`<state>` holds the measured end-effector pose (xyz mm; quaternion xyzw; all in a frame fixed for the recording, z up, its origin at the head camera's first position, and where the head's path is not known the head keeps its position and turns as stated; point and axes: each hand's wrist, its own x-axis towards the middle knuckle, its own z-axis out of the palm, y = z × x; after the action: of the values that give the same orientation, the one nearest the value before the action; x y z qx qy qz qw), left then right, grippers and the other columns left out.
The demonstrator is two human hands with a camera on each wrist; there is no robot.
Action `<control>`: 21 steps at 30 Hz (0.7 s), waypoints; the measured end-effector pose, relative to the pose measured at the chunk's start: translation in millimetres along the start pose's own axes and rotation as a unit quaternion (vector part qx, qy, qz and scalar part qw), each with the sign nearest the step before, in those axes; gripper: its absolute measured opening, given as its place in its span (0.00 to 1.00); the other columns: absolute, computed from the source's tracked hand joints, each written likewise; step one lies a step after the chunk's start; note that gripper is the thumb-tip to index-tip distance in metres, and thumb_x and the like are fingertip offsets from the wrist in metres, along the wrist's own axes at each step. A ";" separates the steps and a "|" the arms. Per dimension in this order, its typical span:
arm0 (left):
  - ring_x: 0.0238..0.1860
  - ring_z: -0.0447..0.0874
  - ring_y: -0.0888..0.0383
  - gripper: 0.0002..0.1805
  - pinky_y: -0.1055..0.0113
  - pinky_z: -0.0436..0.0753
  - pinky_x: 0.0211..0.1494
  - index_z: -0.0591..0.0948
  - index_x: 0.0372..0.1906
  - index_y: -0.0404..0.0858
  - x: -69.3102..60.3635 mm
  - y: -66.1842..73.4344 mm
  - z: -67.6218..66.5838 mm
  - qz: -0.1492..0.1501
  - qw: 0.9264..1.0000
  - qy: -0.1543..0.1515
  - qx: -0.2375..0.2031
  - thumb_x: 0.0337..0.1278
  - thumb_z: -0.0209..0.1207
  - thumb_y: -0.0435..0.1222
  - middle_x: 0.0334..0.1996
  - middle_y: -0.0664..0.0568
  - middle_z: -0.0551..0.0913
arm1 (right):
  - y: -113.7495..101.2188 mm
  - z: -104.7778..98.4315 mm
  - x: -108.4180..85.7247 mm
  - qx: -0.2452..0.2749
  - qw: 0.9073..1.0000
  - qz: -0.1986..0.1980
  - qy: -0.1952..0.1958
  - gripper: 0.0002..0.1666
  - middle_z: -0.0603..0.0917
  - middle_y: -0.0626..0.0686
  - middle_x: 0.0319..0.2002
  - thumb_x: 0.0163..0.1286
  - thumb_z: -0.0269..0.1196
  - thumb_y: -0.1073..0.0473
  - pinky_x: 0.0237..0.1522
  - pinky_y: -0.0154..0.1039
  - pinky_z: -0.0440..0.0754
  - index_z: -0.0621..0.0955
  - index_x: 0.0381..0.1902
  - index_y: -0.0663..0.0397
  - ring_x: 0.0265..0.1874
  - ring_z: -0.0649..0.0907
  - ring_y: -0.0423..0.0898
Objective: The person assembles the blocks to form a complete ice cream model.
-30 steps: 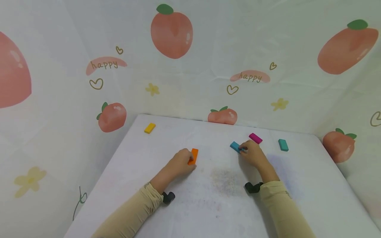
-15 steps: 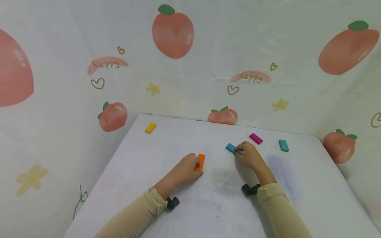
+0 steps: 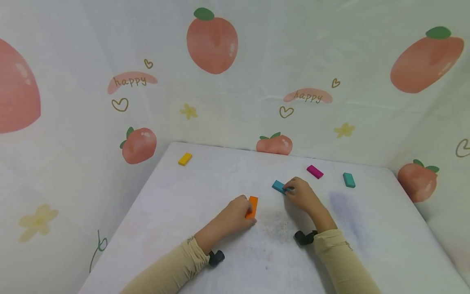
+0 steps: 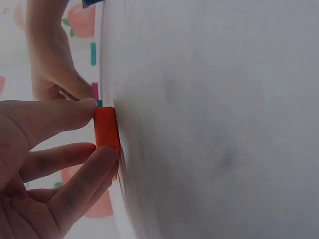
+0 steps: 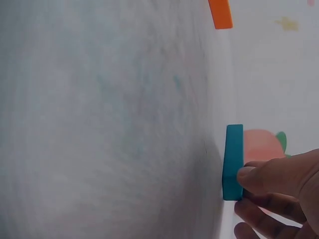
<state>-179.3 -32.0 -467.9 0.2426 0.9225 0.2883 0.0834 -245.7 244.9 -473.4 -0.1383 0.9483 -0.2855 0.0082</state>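
My left hand (image 3: 236, 214) pinches an orange block (image 3: 253, 206) near the middle of the table; in the left wrist view thumb and fingers hold the orange block (image 4: 105, 127) by its sides. Farther back and to the right, my right hand (image 3: 302, 196) grips a blue block (image 3: 279, 186) by its right end, its other end sticking out to the left. The right wrist view shows the thumb on the face of the blue block (image 5: 233, 159), with the orange block (image 5: 221, 13) at the top. The two blocks are apart.
A yellow block (image 3: 185, 159) lies at the table's back left. Behind my right hand lies a magenta block (image 3: 315, 171), with a teal block (image 3: 349, 180) to its right. A printed cloth (image 3: 235, 102) stands behind the white table (image 3: 271, 277).
My left hand has moved right and a little nearer with the orange block. My right hand has shifted left and slightly nearer with the blue block, so the two blocks are closer together.
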 end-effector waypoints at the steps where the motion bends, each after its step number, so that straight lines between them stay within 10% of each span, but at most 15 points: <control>1: 0.34 0.71 0.60 0.14 0.70 0.77 0.40 0.86 0.40 0.32 -0.2 1.3 0.4 -0.001 1.000 -0.001 0.001 0.61 0.75 0.39 0.33 0.52 0.76 | -1.6 -0.2 -0.7 0.001 1.000 0.001 -0.003 0.10 0.85 0.62 0.47 0.71 0.65 0.70 0.59 0.61 0.85 0.89 0.46 0.66 0.52 0.86 0.61; 21: 0.30 0.71 0.62 0.14 0.74 0.74 0.32 0.85 0.34 0.36 -6.5 17.7 12.7 0.001 1.000 -0.007 0.002 0.58 0.77 0.42 0.30 0.54 0.73 | -21.2 7.4 -8.4 0.005 0.999 -0.015 -0.034 0.09 0.86 0.59 0.46 0.71 0.66 0.70 0.60 0.58 0.86 0.90 0.45 0.62 0.51 0.86 0.58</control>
<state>-162.9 -16.3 -468.0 0.2462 0.9222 0.2844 0.0893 -231.5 226.2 -468.6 -0.1617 0.9440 -0.2851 0.0369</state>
